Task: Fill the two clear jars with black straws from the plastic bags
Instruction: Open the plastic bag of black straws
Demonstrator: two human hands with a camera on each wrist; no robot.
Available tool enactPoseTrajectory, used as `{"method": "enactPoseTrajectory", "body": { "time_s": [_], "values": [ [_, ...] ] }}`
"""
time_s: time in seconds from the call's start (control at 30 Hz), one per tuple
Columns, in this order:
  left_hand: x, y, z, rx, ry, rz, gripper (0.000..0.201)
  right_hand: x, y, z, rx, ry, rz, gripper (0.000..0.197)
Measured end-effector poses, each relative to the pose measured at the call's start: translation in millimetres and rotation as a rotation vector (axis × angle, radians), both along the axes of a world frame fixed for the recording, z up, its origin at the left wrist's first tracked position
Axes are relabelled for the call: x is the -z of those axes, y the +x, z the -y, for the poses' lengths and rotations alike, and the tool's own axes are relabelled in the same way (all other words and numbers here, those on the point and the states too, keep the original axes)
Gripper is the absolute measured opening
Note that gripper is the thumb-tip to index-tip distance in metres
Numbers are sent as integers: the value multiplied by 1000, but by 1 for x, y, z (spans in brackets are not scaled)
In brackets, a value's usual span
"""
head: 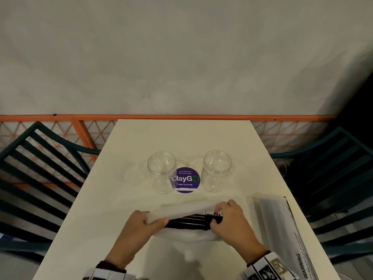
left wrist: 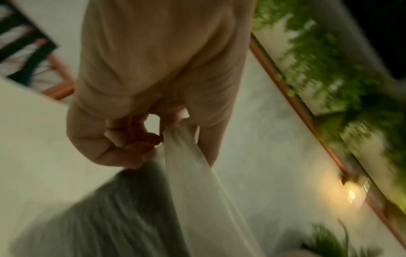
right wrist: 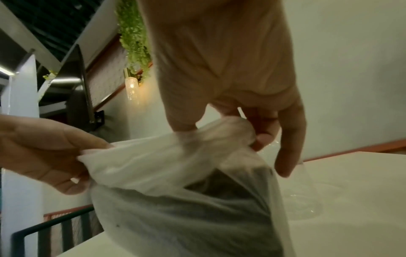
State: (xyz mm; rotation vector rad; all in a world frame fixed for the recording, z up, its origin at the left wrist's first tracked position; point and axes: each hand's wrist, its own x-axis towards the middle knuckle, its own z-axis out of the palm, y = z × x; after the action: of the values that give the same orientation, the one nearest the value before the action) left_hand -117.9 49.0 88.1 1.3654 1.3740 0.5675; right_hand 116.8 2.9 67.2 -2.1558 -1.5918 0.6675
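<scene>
Your left hand (head: 141, 224) pinches the left edge of the frosted white plastic bag (head: 187, 211), thumb on top and fingers curled under the film; the left wrist view shows the same pinch (left wrist: 123, 139), with the bag's film (left wrist: 197, 182) running away from the fingertips. Your right hand (head: 232, 221) grips the opposite edge of the bag's mouth, fingers curled round bunched film, as the right wrist view confirms (right wrist: 241, 104). Between the two hands the mouth is stretched apart, and a bundle of black straws (head: 191, 221) lies sideways in the opening, its dark mass showing grey through the film in the right wrist view (right wrist: 175, 208). The bag sits on the near part of the pale cream surface (head: 141, 142), just in front of you.

Beyond it stand two clear round plastic jars, both upright with no straws inside: the left jar (head: 162, 172) and the right jar (head: 217, 171), apart from each other, with a round purple sticker (head: 186, 181) on the surface between them. A second flat plastic bag with printed warning text (head: 282, 225) lies at the right edge of the surface, just beside your right hand. Dark teal slatted chairs (head: 40, 168) flank the surface on both sides.
</scene>
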Motion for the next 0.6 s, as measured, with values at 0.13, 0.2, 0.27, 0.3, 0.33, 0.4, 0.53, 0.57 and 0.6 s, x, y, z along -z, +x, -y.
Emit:
{"method": "enactPoseTrajectory", "body": {
  "time_s": [0.13,0.2,0.27,0.3,0.33,0.4,0.53,0.57,0.6],
  "values": [
    [2,-3,-2,28,238,-277,26,-6,-3,4,-129,-91,-29,50],
    [5,-5,-3,97,318,-220,37,-7,-2,7,-170,-113,-59,52],
    [9,-8,-4,185,384,-184,56,-8,-4,7,-198,-111,-72,51],
    [12,-9,-5,215,397,-222,65,-9,-4,7,-207,-99,-69,49],
    [16,-10,-7,229,390,-278,70,-8,-5,6,-215,-87,-59,47],
    [19,-13,-11,215,355,-352,68,-5,-4,8,-228,-73,-70,43],
    [21,-26,-12,176,257,-280,53,1,1,11,-225,19,-280,56],
    [22,-27,-11,171,217,-236,52,4,5,10,-148,73,-336,63],
    [22,-28,-9,175,181,-202,51,7,8,10,-64,122,-368,67]
  ]
}}
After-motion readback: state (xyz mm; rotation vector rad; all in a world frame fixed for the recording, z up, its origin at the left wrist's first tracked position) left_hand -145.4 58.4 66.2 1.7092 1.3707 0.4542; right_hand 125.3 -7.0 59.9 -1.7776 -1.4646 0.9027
